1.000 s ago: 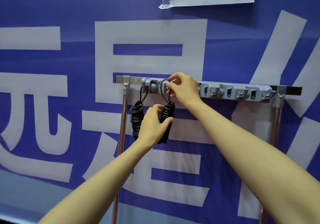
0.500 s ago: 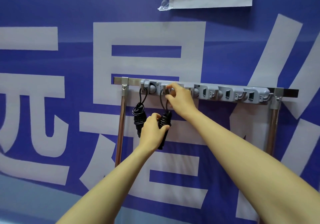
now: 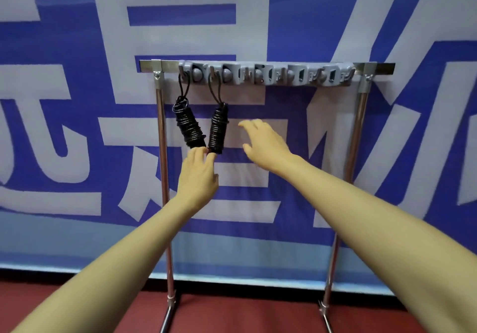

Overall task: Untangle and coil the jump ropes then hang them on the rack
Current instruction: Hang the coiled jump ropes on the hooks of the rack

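Blue banner backs the rack; first jump rope and second jump rope hang coiled at its left end. My left hand touches their bottoms, fingers straight; my right hand hovers below its middle, fingers spread.

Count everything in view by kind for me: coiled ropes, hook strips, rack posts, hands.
Coiled jump ropes: 2, both hanging
Grey hook strip: 1
Metal rack posts: 2
Hands, left hand and right hand: 2
Total: 7
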A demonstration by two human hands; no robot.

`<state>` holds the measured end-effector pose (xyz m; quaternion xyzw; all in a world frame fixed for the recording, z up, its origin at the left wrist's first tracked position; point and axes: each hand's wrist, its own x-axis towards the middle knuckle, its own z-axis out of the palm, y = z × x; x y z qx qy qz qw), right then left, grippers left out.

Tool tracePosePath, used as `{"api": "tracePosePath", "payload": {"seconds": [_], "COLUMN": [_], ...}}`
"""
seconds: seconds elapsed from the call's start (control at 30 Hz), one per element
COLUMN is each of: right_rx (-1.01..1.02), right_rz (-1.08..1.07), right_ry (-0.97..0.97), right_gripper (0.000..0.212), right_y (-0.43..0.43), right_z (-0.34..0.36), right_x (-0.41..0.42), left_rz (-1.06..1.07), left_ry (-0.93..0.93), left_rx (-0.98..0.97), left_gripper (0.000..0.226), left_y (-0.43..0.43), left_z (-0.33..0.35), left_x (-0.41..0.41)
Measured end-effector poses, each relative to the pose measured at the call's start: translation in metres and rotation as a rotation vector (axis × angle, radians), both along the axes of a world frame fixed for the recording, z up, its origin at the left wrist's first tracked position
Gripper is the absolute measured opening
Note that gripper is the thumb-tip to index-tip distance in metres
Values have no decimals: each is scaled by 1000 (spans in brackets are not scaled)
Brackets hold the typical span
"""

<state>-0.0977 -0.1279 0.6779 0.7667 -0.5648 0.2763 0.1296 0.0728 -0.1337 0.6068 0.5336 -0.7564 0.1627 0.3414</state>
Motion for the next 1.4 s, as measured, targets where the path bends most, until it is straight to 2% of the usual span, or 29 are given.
{"api": "tracePosePath", "payload": {"seconds": [0.17,0.37,0.5,0.63,0.87,1.0,1.07,1.23,1.33,1.4], "right_rx": [140,319,475,667,1059,1266,1338,1421,1405,1393], "right_rz": [-89,-135,-133,-66,-58,-82,-89,-174,-240,-265], "right_ry": [131,187,182,138,48,-78,-158,-315,-447,-501], "right_gripper": [51,50,54,58,60,60,58,47,42,39], "right_y": [50,103,117,123,119,119,119,119,118,116], "right_z": [-69,-166,-242,-336,-511,-584,-612,-665,-682,-689], "right_x": [-17,-23,-22,-15,11,37,52,90,107,112], "left_rz": [73,65,53,50,150,252,308,309,286,285], "left_ry": [-259,-305,-290,-197,-117,66,151,167,179,176], "left_rx": [271,510,685,906,1294,1362,1356,1399,1410,1415], "left_gripper": [43,45,47,57,58,72,70,62,48,47], "left_y": [53,105,121,128,134,141,144,149,148,147], "left_z": [-47,-132,-206,-296,-464,-531,-556,-600,-612,-615], "left_x": [0,1,1,6,38,52,57,57,52,48]}}
